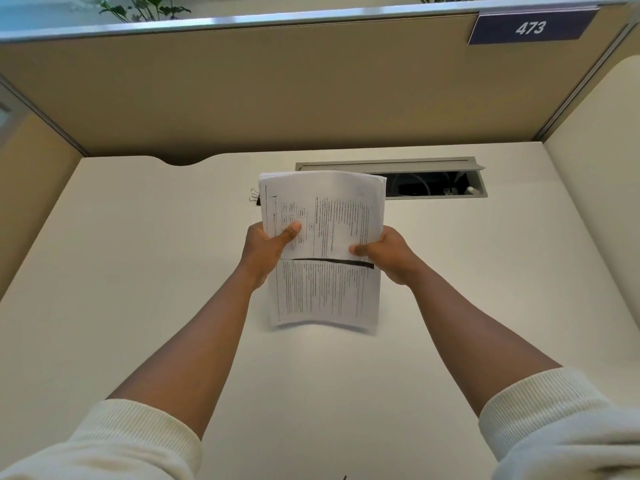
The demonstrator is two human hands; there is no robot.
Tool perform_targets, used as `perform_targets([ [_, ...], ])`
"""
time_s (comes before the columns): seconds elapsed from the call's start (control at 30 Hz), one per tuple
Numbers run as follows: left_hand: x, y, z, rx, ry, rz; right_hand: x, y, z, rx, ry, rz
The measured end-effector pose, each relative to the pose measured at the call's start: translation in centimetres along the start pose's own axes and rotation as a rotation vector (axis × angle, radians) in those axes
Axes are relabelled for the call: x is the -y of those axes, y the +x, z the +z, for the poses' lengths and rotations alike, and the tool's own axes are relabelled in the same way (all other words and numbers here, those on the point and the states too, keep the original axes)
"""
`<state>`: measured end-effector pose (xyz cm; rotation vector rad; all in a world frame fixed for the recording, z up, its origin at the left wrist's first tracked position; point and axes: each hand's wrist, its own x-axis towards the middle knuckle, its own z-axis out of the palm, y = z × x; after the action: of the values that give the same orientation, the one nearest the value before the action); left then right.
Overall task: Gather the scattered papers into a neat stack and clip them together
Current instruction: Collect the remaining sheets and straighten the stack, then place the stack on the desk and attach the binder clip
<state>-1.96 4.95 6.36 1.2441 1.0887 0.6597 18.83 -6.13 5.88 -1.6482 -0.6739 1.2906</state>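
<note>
A stack of printed papers point(325, 216) is held upright over the white desk point(138, 271), its lower edge close to or resting on the surface. My left hand point(266, 251) grips the stack's left side with the thumb on the front page. My right hand point(384, 254) grips the right side the same way. A black binder clip point(255, 197) lies on the desk just beyond the stack's upper left corner, partly hidden by the paper.
An open cable tray point(433, 183) is sunk into the desk behind the papers on the right. Tan cubicle walls point(277, 98) close off the back and both sides. A sign reading 473 point(530, 27) hangs at upper right.
</note>
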Motion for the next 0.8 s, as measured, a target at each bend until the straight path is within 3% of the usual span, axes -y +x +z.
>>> perform_targets([
  [0.33,1.1,-0.1,-1.1,-0.01,-0.085,-0.098,-3.7,-0.5,0.7,0.136,0.206,0.263],
  [0.8,6.2,2.2,-2.1,-0.159,0.011,-0.177,-8.0,0.7,1.8,0.157,0.18,0.386],
])
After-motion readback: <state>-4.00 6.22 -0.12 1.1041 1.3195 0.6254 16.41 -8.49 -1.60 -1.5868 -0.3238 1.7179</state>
